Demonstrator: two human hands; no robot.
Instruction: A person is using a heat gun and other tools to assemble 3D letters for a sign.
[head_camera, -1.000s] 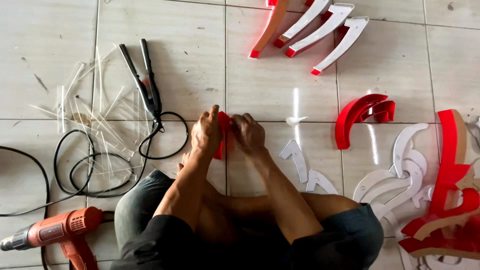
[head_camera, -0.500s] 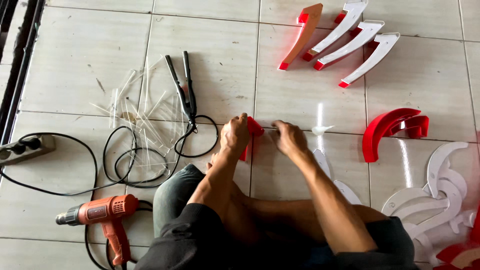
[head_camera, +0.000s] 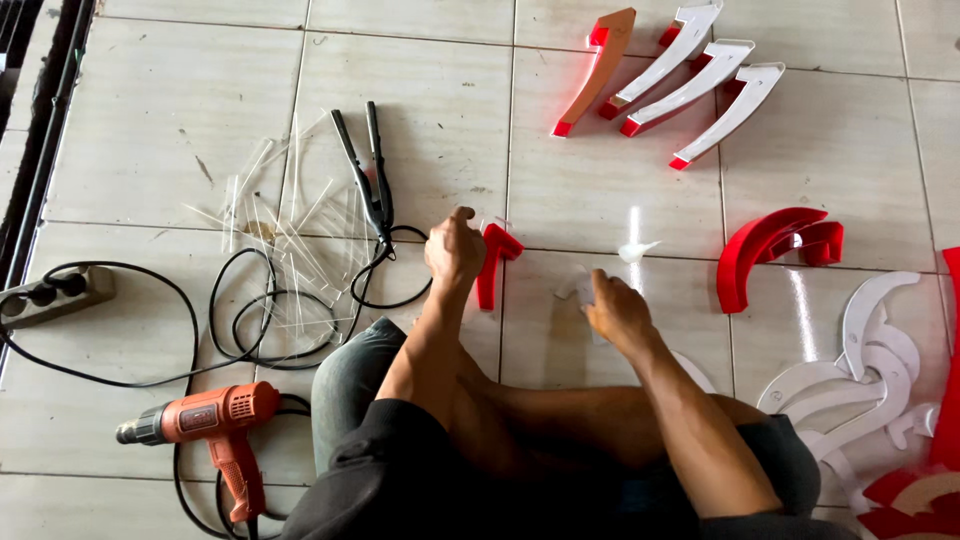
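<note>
I sit on a tiled floor with my knees drawn up. My left hand (head_camera: 454, 250) grips a small red plastic letter piece (head_camera: 494, 262) and holds it upright on the floor. My right hand (head_camera: 614, 310) is a little to the right of it, pinching a thin clear film strip (head_camera: 580, 284) that stretches toward the red piece. A small white scrap (head_camera: 636, 250) lies just beyond my right hand.
A black hair-iron-like tool (head_camera: 368, 178) with its cable, a heap of clear plastic strips (head_camera: 285, 235), an orange heat gun (head_camera: 205, 420) and a power strip (head_camera: 55, 295) lie at left. Red-and-white sign pieces (head_camera: 690, 75), a red curved piece (head_camera: 770, 250) and white cut-outs (head_camera: 870, 350) lie at right.
My right hand has drawn away from the red piece to the right, pulling the clear film off it. The left hand stays on the piece. The camera view has shifted.
</note>
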